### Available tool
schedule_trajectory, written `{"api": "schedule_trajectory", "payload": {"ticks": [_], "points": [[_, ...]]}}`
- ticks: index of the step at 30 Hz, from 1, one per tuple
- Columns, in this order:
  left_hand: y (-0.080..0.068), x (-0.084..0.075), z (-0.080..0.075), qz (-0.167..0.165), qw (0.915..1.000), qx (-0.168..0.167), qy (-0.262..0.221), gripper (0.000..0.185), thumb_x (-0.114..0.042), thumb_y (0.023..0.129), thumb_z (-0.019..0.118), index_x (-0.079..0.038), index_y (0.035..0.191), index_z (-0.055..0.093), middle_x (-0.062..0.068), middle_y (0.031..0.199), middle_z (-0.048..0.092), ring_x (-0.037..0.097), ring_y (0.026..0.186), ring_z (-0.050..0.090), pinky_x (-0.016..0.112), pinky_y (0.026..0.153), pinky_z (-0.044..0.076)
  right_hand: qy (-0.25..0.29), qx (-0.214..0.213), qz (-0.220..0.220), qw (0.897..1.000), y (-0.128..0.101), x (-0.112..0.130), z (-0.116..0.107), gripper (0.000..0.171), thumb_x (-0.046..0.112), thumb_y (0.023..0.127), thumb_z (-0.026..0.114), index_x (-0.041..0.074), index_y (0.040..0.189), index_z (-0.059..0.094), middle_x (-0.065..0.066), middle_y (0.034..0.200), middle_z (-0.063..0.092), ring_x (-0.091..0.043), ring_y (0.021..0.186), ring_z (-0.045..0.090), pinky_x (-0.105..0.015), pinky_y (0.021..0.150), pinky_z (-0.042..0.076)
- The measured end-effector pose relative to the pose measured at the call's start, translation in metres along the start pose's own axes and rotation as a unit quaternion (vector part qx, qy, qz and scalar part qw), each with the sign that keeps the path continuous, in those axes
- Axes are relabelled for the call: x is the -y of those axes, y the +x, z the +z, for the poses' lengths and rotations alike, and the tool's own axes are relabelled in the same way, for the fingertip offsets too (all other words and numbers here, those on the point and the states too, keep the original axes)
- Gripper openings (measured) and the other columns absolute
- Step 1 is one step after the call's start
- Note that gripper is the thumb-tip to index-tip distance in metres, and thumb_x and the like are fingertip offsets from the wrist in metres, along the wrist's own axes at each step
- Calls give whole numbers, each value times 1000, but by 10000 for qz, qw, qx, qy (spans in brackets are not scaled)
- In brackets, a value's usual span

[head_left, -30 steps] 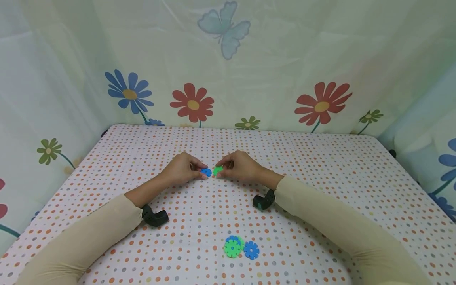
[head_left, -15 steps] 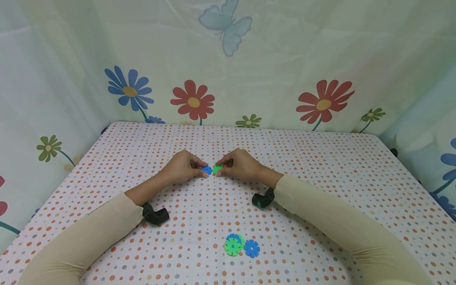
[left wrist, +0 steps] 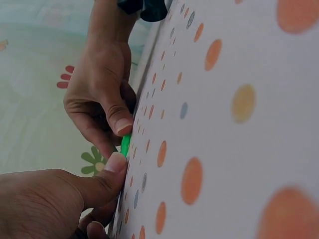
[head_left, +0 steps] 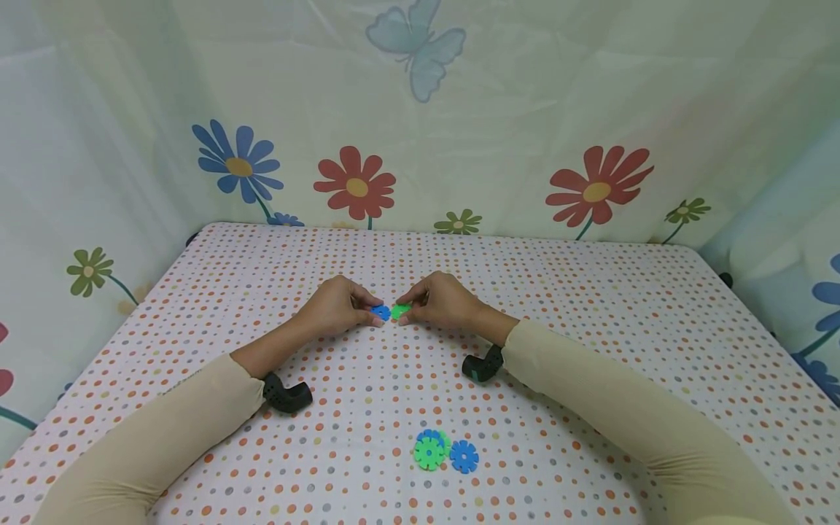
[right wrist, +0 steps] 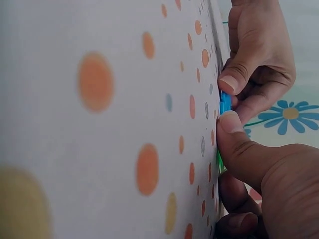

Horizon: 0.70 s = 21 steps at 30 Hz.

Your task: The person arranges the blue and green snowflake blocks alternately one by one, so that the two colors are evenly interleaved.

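Observation:
My left hand (head_left: 336, 309) pinches a blue notched plastic disc (head_left: 380, 313) between thumb and fingertips, low over the dotted tablecloth. Facing it, my right hand (head_left: 441, 303) pinches a green notched disc (head_left: 399, 312) the same way. The two discs meet edge to edge between the hands, near the middle of the table. In the left wrist view the green disc (left wrist: 125, 145) shows edge-on by the right thumb, while the blue one is hidden behind the left thumb. From the right wrist, the blue disc (right wrist: 226, 101) appears between both thumbs.
Closer to the body, a small overlapping pile of blue and green discs (head_left: 429, 453) lies on the tablecloth (head_left: 367, 481), with a separate blue disc (head_left: 464, 457) beside it. A flowered curtain (head_left: 492, 109) stands behind the table's far edge.
The small gap between the blue and green discs has closed, and they now stand edge to edge. The pile of discs stays put; the head view has tilted slightly.

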State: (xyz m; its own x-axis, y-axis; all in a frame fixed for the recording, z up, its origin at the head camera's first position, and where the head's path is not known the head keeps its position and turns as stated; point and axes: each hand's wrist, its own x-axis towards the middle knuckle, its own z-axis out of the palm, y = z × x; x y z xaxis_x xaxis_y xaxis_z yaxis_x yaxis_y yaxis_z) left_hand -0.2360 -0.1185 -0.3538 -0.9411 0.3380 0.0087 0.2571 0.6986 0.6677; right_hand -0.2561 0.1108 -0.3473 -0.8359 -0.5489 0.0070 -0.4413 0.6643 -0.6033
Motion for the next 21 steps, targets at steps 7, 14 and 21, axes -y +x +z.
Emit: {"api": "schedule_trajectory", "payload": {"ticks": [7, 14, 21], "points": [[0, 0, 1, 26, 10000, -25, 7, 30, -28, 78, 85, -16, 104, 79, -2, 85, 76, 9, 63, 54, 25, 58, 40, -87, -8, 49, 9999, 0, 0, -1, 29, 28, 82, 81, 13, 107, 78, 5, 85, 73, -8, 66, 55, -23, 60, 43], [1, 0, 1, 12, 10000, -27, 81, 32, -29, 78, 85, -16, 106, 79, 1, 94, 78, 8, 65, 57, 25, 59, 40, -120, -17, 132, 9998, -1, -1, 0, 30, 30, 81, 82, 15, 107, 78, 6, 84, 73, -7, 66, 56, -22, 61, 44], [1, 1, 2, 29, 9999, -59, 125, 33, -29, 77, 85, -16, 107, 78, 1, 95, 78, 8, 69, 62, 26, 59, 41, -101, -41, 115, 9999, -2, 0, -1, 30, 30, 82, 81, 15, 108, 78, 5, 88, 75, -6, 69, 57, -22, 62, 45]]}}
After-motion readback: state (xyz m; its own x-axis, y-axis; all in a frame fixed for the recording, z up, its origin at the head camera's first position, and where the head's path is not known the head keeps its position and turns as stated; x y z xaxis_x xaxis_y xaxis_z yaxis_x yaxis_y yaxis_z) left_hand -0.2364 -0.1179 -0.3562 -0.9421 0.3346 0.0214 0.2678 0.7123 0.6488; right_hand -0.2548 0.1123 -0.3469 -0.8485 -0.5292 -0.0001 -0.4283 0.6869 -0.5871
